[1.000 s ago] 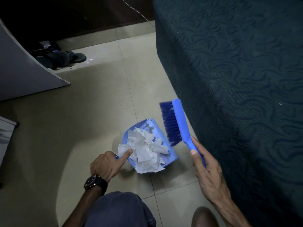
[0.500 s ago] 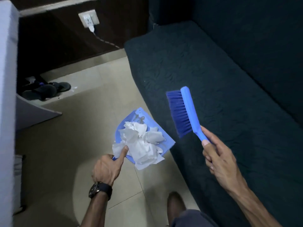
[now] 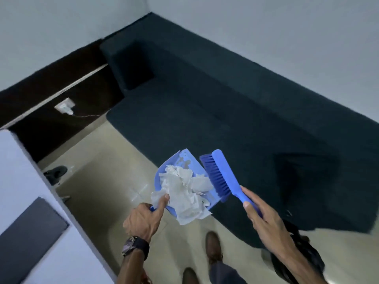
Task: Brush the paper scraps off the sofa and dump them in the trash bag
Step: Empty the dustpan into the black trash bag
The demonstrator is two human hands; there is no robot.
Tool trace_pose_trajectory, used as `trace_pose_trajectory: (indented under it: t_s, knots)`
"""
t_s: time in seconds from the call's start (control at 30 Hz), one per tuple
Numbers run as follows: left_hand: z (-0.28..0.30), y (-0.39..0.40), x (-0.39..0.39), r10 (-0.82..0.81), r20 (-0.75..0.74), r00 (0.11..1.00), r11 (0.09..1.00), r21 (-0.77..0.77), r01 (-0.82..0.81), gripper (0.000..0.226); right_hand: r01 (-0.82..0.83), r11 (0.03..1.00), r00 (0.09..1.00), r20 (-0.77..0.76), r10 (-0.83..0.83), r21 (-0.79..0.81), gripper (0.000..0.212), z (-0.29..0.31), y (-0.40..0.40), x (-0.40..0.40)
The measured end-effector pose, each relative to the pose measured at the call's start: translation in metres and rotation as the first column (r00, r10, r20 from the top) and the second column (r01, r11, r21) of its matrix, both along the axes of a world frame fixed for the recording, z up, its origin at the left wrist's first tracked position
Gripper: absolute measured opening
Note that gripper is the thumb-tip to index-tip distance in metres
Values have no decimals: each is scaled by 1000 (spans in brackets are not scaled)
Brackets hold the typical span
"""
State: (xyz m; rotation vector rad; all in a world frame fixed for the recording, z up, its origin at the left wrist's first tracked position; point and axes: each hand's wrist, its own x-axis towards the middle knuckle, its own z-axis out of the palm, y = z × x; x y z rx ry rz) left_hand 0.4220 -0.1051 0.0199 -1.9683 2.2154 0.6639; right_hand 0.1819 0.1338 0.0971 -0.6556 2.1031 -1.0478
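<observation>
A person's left hand [image 3: 143, 219] grips the handle of a blue dustpan [image 3: 185, 160], thumb pressing down the crumpled paper scraps [image 3: 182, 191] heaped inside. Beside it, the right hand [image 3: 264, 220] curls its fingers around a blue brush [image 3: 220, 177], bristles touching the dustpan, before a dark sofa [image 3: 205, 111].

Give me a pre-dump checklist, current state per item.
1. Left hand grips dustpan handle: ok.
2. Thumb pins paper scraps: ok.
3. Scraps inside pan: not ok, one sheet overhangs the near edge.
4. Right hand holds brush: ok.
5. Sofa seat free of scraps: ok where visible.
6. Trash bag located: cannot tell; a dark object lies behind the right forearm.
</observation>
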Motion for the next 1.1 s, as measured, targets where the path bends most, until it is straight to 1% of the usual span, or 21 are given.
trace_pose_trajectory:
  t_s: [0.1, 0.17, 0.23, 0.33, 0.37, 0.47, 0.6, 0.67, 0.77, 0.83, 0.87, 0.93, 1.0, 1.1]
  knots:
    - [47, 48, -25, -108, 19, 994, 994, 2, 108, 90, 90, 996, 996, -26, -90, 9, 39, 46, 69, 4]
    - [70, 95, -49, -192, 6, 981, 981, 34, 192, 89, 177, 984, 983, -44, -176, 35, 38, 71, 132, 4]
    - [78, 140, -71, -239, -29, 971, 969, 62, 240, 87, 242, 969, 970, -50, -239, 56, 39, 76, 189, 3]
    - [69, 209, -103, -325, -28, 945, 941, 92, 326, 87, 313, 943, 950, -49, -310, 112, 40, 65, 268, -8]
    - [61, 243, -118, -347, -21, 938, 933, 93, 347, 87, 334, 933, 942, -41, -332, 136, 41, 59, 303, -15]
    - [37, 309, -142, -352, 18, 936, 930, 120, 347, 87, 352, 916, 936, -39, -351, 193, 40, 35, 365, -29]
    - [-21, 413, -166, -277, 70, 958, 946, 194, 259, 91, 308, 912, 948, -5, -319, 269, 41, -19, 451, -56]
    - [-50, 458, -175, -248, 90, 964, 947, 232, 222, 91, 262, 912, 960, 10, -279, 314, 42, -56, 489, -63]
    - [-100, 522, -188, -243, 160, 957, 927, 330, 180, 89, 232, 892, 961, 54, -273, 388, 42, -118, 538, -76]
    - [-145, 560, -196, -233, 207, 950, 919, 366, 146, 88, 216, 877, 959, 74, -273, 429, 37, -168, 562, -83]
    - [-166, 573, -200, -234, 237, 943, 915, 380, 132, 88, 207, 870, 958, 86, -273, 447, 36, -192, 570, -87]
    - [-206, 594, -208, -248, 293, 924, 903, 414, 111, 92, 190, 850, 962, 80, -261, 492, 45, -238, 581, -94]
    - [-245, 612, -218, -284, 341, 896, 896, 427, 122, 97, 169, 817, 956, 111, -272, 551, 43, -283, 592, -99]
    - [-281, 617, -233, -359, 378, 853, 870, 466, 159, 98, 137, 785, 955, 129, -267, 604, 45, -327, 602, -108]
